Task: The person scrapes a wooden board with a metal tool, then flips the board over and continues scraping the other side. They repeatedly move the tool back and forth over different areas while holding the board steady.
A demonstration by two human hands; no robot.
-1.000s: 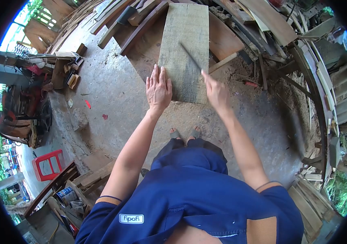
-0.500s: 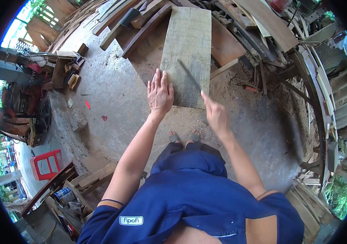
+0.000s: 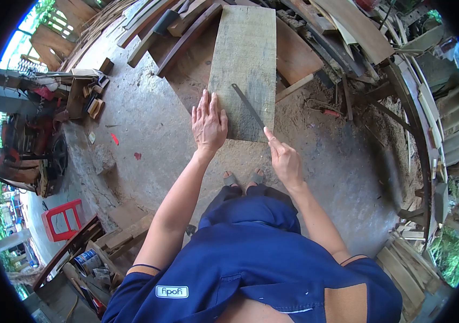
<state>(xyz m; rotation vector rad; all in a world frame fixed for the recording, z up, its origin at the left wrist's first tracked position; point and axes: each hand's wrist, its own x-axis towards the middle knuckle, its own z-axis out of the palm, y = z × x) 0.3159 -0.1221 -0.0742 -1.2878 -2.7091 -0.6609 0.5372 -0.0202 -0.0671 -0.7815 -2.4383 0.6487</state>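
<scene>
A grey weathered plank point(image 3: 244, 59) lies lengthwise in front of me on the concrete floor. My left hand point(image 3: 208, 123) rests flat on its near left corner, fingers together and pointing away. My right hand point(image 3: 283, 160) grips the near end of a long thin dark file point(image 3: 247, 105), index finger stretched along it. The file lies diagonally across the plank's near right part, its tip pointing up and left. My feet in sandals point(image 3: 244, 177) stand just below the plank's near end.
Stacked boards and curved wood pieces point(image 3: 315, 32) crowd the far and right sides. A red-handled tool point(image 3: 326, 110) lies on the sawdust to the right. Wood blocks point(image 3: 92, 97), a red plastic stool point(image 3: 62, 218) and a paint can point(image 3: 87, 258) sit at the left.
My right hand has pulled back toward me, drawing the file down across the plank. My left hand has stayed flat on the plank's corner.
</scene>
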